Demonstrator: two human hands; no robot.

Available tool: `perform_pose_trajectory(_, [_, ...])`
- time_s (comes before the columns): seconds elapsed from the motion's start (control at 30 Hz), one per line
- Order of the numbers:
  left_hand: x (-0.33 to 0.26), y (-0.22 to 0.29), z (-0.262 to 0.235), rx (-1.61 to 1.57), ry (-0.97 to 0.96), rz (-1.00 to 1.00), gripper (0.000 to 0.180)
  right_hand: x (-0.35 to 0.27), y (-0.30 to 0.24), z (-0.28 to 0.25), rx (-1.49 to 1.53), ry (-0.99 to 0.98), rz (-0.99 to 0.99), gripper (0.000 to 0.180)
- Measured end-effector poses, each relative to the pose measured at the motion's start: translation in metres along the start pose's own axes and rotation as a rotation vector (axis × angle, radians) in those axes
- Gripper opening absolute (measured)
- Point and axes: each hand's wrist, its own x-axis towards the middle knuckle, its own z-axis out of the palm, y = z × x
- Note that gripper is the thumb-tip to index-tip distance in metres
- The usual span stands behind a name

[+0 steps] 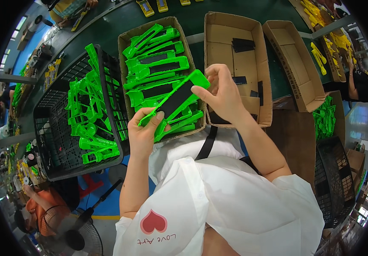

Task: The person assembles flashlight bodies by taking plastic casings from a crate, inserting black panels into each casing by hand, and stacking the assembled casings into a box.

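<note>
Dark green desk (196,17) surface runs across the far part of the scene, crowded with boxes and baskets.

A bright green plastic part (173,100) with a black strip set into its face is held up between both hands, tilted, low end at the left, high end at the right, just above the near edge of the middle cardboard box (124,42).

The left hand (143,132) is closed around the lower left end of the part; its fingers (160,116) are curled and pressed against the green frame, thumb on top. The right hand (223,96) is placed at the upper right end; thumb and forefinger are pinched on the corner of the part, the other fingers folded loosely behind.

The middle cardboard box is filled with more green parts (158,64) of the same kind, each carrying a black strip, stacked in a loose pile. To the left, a black wire basket (47,123) is loaded with green frames (92,115) lacking the black strip. To the right, a second cardboard box (256,47) holds a few black strips (242,44) scattered on its floor. Further right, a third cardboard box (297,64) is seen, and beyond it yellow parts (335,42) on the far right. Another black basket (335,183) stands at the near right, with green parts above it.

A white shirt with a black strap is seen at the near edge. Other people are seated at the far left and far right. A floor fan (81,237) is seen at the near left.
</note>
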Motion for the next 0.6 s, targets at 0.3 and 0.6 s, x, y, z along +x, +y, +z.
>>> perform_pose_trajectory(0.3, [0.014, 0.029, 0.023, 1.026, -0.268, 0.151, 0.018, -0.004, -0.012, -0.011, 0.316, -0.679, 0.405, 0.032])
perform_pose_trajectory(0.6, [0.077, 0.025, 0.027, 1.274, -0.427, 0.397, 0.015, -0.010, 0.016, 0.006, 0.265, -0.556, 0.341, 0.065])
